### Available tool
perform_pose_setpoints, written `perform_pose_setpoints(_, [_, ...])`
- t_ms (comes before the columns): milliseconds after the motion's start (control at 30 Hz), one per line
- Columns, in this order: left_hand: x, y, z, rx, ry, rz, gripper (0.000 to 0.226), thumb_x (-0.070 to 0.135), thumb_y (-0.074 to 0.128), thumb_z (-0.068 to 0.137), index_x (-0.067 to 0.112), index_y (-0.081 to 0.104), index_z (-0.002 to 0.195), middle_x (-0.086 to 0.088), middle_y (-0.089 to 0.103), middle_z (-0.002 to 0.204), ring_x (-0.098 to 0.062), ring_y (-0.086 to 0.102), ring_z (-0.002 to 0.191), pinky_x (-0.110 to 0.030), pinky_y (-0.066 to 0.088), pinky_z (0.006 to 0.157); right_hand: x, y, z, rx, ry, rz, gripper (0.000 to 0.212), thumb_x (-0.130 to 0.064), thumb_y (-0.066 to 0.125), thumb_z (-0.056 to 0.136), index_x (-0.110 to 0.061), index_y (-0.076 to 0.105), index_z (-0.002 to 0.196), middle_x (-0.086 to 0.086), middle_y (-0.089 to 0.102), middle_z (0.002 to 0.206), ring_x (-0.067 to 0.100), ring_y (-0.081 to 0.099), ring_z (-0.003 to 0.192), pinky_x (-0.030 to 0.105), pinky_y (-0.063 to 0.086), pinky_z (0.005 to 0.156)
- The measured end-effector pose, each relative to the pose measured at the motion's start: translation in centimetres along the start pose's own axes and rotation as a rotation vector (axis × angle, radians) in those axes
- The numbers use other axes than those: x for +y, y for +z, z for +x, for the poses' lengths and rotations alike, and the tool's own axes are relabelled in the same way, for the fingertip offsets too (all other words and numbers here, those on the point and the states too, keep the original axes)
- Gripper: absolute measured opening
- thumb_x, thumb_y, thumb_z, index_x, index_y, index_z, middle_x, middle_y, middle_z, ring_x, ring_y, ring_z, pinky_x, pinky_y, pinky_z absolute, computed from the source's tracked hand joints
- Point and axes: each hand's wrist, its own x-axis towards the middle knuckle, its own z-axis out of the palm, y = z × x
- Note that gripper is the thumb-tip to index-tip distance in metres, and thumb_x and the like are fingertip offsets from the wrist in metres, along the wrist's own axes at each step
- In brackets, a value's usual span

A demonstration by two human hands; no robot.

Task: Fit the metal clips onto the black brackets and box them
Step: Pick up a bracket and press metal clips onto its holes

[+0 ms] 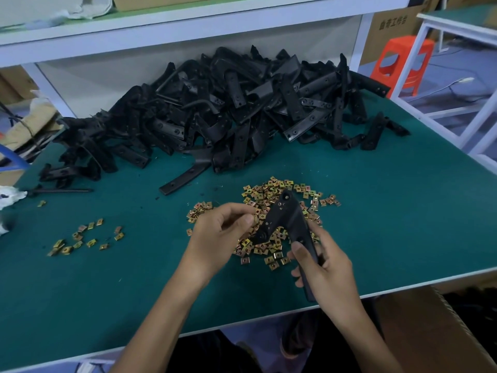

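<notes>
At the far left edge of the green-covered worktable (94, 292), a crumpled white cloth (9, 193) is lying. Just to its right, a small scatter of brass-coloured square metal clips (80, 239) is lying loose on the green surface.

Further back, under a white shelf (161, 30), a large heap of matte black angled brackets (228, 109) is being piled across most of the table's width. One curved black strip (185, 179) is lying apart at the heap's front edge.

Near the middle, the left hand (215, 238) is being held over the table, with its fingers curled and the thumb pressed toward the fingertips. These are being kept right against the short arm of a bracket. Whether a clip is being pinched there cannot be told.

Beneath and behind both hands, the main pile of brass-coloured clips (282, 195) is lying spread on the table.

Above this pile, a single black angled bracket with small holes (291, 219) is being held up. Its corner is pointing away from the person, its short arm slanting down toward the left hand. Its long arm is being gripped by the right hand (325, 267), with the thumb laid on top and the fingers wrapped around it.

Below the table's near edge, on the right, a brown cardboard box (430, 332) is standing. Beyond the far right corner, an orange plastic stool (400, 60) is standing on the floor.
</notes>
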Motion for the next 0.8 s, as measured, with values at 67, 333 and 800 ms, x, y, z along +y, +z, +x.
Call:
perform_pose_setpoints(67, [-0.1,0.4,0.3,-0.026,0.014,0.046,0.018,0.013,0.068,0.095,0.029,0.076,0.1,0.016,0.075,0.093,0.0,0.068,0.086,-0.019,0.055,0.079,0.0,0.0,0.0,-0.006,-0.006,-0.007,0.05,-0.024,0.066,0.098,-0.071,0.056,0.112,-0.001,0.075,0.086,0.019,0.068,0.058,0.027,0.055,0.051])
perform_pose_setpoints(333, [0.0,0.8,0.5,-0.093,-0.057,-0.039,0.019,0.012,0.068,0.095,0.026,0.078,0.102,0.009,0.078,0.095,-0.002,0.069,0.084,-0.015,0.052,0.075,0.2,-0.2,0.1,-0.018,-0.021,-0.026,0.05,-0.026,0.064,0.098,-0.072,0.054,0.116,-0.004,0.075,0.087,0.018,0.069,0.058,0.026,0.054,0.049])
perform_pose_setpoints(800, [-0.3,1.8,0.5,-0.105,-0.092,-0.115,0.02,0.013,0.074,0.09,0.027,0.073,0.104,0.002,0.075,0.085,-0.005,0.067,0.078,-0.014,0.052,0.073,1.4,-0.2,0.3,-0.025,0.013,-0.084,0.042,-0.031,0.066,0.098,-0.055,0.055,0.131,-0.003,0.074,0.082,0.014,0.068,0.055,0.025,0.054,0.047])
